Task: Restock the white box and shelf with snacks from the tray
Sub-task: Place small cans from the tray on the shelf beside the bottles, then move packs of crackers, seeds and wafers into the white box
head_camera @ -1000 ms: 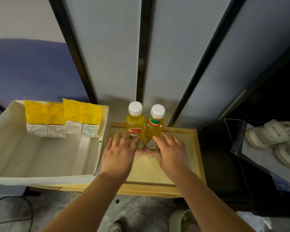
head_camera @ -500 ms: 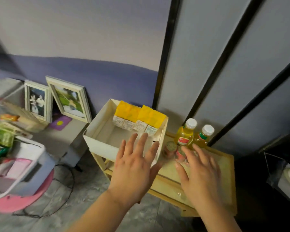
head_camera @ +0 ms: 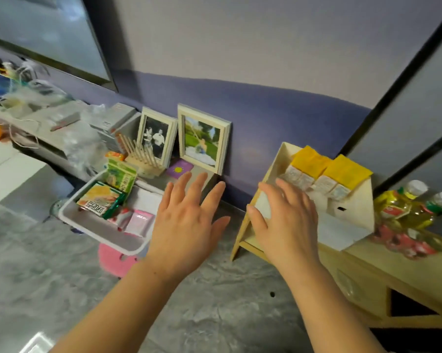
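Nearest, above the grey floor (head_camera: 215,314), my left hand (head_camera: 186,225) is empty, fingers spread wide and pointed toward the white tray (head_camera: 97,229) just beyond it, where the snack packets (head_camera: 100,200) lie (the next pick, I judge). My right hand (head_camera: 286,225), also empty and splayed, hovers at the near corner of the white box (head_camera: 355,207); I cannot tell if it touches. The box sits on the wooden shelf (head_camera: 367,273), with yellow packs (head_camera: 342,171) lined along its far wall, leaving room in front. Farthest, two picture frames (head_camera: 203,140) lean against the wall.
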Motion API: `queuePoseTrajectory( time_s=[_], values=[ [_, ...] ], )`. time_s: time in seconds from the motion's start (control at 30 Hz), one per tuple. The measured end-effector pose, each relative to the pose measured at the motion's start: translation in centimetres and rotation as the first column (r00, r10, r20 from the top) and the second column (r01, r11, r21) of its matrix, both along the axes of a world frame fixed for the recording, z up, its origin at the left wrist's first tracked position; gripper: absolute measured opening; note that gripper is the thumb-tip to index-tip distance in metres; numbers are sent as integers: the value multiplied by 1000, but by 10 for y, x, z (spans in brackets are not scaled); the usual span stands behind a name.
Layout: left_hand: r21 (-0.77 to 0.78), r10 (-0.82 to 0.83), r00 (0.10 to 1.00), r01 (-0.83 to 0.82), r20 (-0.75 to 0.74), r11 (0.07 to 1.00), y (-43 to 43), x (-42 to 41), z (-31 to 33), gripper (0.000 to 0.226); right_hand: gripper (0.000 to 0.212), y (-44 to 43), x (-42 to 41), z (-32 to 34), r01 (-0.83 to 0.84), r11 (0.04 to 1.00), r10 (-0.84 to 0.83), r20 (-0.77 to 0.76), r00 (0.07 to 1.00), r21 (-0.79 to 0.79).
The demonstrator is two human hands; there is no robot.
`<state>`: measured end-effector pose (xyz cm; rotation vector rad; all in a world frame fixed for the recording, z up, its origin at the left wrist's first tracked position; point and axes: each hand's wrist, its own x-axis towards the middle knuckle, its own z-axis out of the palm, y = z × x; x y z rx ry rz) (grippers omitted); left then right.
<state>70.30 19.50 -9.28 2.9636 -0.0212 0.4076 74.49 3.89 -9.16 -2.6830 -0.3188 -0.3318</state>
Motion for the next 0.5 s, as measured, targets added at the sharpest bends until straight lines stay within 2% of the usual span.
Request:
queuePoseTrajectory(
  time_s=[0.23, 0.5],
  values=[
    [-19, 158, 986, -159, -44, 987, 118, -20, -12, 61, 45, 108, 5, -3, -147, 988, 144, -54, 988, -52],
    [-30, 407, 905, -413, -129, 910, 225, -22, -42, 62, 48, 201, 50, -51, -292, 955, 280, -185, 942, -41]
  ],
)
